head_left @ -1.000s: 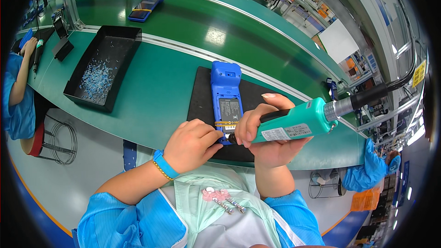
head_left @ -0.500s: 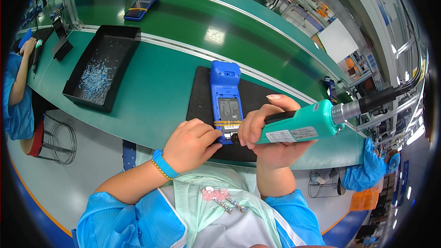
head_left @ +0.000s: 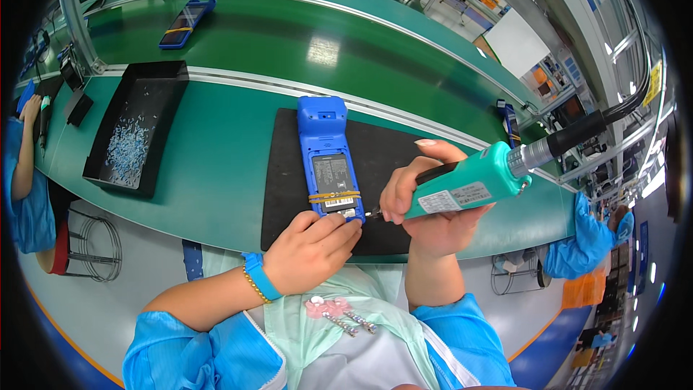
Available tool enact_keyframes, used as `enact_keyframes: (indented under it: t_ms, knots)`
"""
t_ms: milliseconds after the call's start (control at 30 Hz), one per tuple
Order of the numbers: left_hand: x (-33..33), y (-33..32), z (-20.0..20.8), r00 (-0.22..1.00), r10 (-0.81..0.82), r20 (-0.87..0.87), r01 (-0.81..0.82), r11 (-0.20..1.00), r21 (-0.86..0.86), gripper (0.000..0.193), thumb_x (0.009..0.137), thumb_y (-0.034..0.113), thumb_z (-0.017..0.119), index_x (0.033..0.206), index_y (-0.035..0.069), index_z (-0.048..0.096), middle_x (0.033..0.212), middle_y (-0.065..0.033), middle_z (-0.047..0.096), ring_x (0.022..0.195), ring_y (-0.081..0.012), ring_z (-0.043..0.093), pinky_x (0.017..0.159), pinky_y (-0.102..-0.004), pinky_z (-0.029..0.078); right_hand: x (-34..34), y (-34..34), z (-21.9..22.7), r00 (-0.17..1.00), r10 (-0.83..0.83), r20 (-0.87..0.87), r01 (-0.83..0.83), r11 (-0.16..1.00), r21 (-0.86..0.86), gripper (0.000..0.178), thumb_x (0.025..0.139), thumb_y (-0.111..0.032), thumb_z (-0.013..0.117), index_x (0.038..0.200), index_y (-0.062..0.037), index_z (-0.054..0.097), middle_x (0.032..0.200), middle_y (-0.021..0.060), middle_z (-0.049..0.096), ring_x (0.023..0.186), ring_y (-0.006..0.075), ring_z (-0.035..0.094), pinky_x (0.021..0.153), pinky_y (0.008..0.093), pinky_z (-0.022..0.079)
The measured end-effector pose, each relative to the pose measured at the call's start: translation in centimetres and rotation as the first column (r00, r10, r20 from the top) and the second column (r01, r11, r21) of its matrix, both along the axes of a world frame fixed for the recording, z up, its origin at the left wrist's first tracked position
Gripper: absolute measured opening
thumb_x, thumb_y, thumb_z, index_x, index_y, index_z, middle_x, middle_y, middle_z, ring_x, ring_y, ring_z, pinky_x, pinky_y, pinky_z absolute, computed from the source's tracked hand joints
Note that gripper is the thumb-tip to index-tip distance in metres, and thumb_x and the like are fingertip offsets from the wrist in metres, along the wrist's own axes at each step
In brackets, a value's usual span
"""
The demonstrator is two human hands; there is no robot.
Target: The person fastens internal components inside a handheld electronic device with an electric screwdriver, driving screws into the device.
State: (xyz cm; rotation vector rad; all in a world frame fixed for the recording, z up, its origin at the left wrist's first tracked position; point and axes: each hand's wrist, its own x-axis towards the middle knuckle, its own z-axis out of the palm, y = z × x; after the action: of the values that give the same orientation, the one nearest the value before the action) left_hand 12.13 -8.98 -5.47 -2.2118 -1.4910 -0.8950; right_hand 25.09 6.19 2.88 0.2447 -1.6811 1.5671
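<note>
A blue handheld terminal lies back side up on a black mat. Its dark battery shows, and a yellow rubber band wraps round its lower part. My left hand, with a blue wrist strap and gold bracelet, has its bent fingers on the terminal's near end, partly covering it. In my right hand is a green electric screwdriver, gripped and tilted. The screwdriver's bit points left at the terminal's lower right corner; whether it touches is too small to tell.
A black tray of small blue screw-like pieces stands left. Beyond the metal rail, another terminal lies on the green surface. The screwdriver's cable rises to the right. A co-worker's arm is at far left, another person at right.
The whole view has shifted, so terminal and tray appear further left. The screwdriver's bit has drawn slightly rightward from the terminal's end. My left fingers now spread further over that end.
</note>
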Motion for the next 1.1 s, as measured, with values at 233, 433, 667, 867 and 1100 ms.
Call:
enact_keyframes:
  t_ms: [233, 433, 667, 867, 1100]
  knots:
    - [0.1, 0.2, -0.4, 0.999, 0.048, -0.008, -0.048, 0.995, -0.089, 0.037, 0.078, 0.025, 0.075, 0.111, 0.009, 0.073, 0.12, 0.0022, 0.066, 0.106, -0.0135, 0.057, 0.083, -0.0326, 0.042, 0.4, 0.7, -0.2, 0.998, 0.052, 0.034, -0.051, 0.998, -0.028, 0.092, 0.096, -0.076, 0.031, 0.138, 0.0056, 0.042, 0.071, 0.0137, 0.059, 0.053, 0.0195, 0.056, 0.05, 0.0331, 0.049]
    - [0.1, 0.3, -0.3, 0.998, 0.053, -0.019, -0.055, 0.993, -0.106, 0.034, 0.08, 0.026, 0.074, 0.109, 0.009, 0.073, 0.121, 0.0023, 0.065, 0.105, -0.0121, 0.056, 0.078, -0.0318, 0.042, 0.7, 1.0, -0.4, 0.996, 0.065, 0.06, -0.064, 0.998, -0.016, 0.091, 0.096, -0.075, 0.031, 0.138, 0.0049, 0.044, 0.069, 0.0136, 0.06, 0.053, 0.02, 0.056, 0.05, 0.0328, 0.049]
    - [0.1, 0.4, -0.1, 0.998, 0.056, -0.026, -0.059, 0.988, -0.141, 0.039, 0.078, 0.026, 0.075, 0.113, 0.009, 0.072, 0.125, 0.0016, 0.063, 0.105, -0.013, 0.056, 0.078, -0.0325, 0.041, 0.9, 0.6, -0.8, 0.995, 0.039, 0.097, -0.03, 0.995, -0.09, 0.094, 0.092, -0.078, 0.038, 0.137, 0.0049, 0.046, 0.07, 0.014, 0.06, 0.056, 0.0203, 0.057, 0.052, 0.0325, 0.049]
    - [0.3, 0.4, -0.1, 0.998, 0.062, -0.009, -0.063, 0.988, -0.138, 0.041, 0.078, 0.026, 0.075, 0.114, 0.008, 0.072, 0.123, 0.0016, 0.063, 0.105, -0.013, 0.056, 0.079, -0.0327, 0.04, 1.0, 0.8, -1.2, 0.993, 0.049, 0.105, -0.042, 0.997, -0.068, 0.094, 0.092, -0.078, 0.038, 0.137, 0.0045, 0.047, 0.07, 0.0135, 0.06, 0.055, 0.0199, 0.056, 0.052, 0.0321, 0.048]
    - [0.2, 0.4, 0.1, 0.999, 0.048, 0.009, -0.047, 0.988, -0.15, 0.042, 0.077, 0.026, 0.076, 0.115, 0.008, 0.072, 0.122, 0.0013, 0.063, 0.105, -0.0135, 0.056, 0.079, -0.0329, 0.04, 1.0, -0.8, -1.6, 0.983, 0.037, 0.179, 0.021, 0.95, -0.31, 0.11, 0.076, -0.091, 0.048, 0.135, 0.0027, 0.054, 0.064, 0.0034, 0.056, 0.052, 0.0072, 0.045, 0.049, 0.0227, 0.035]
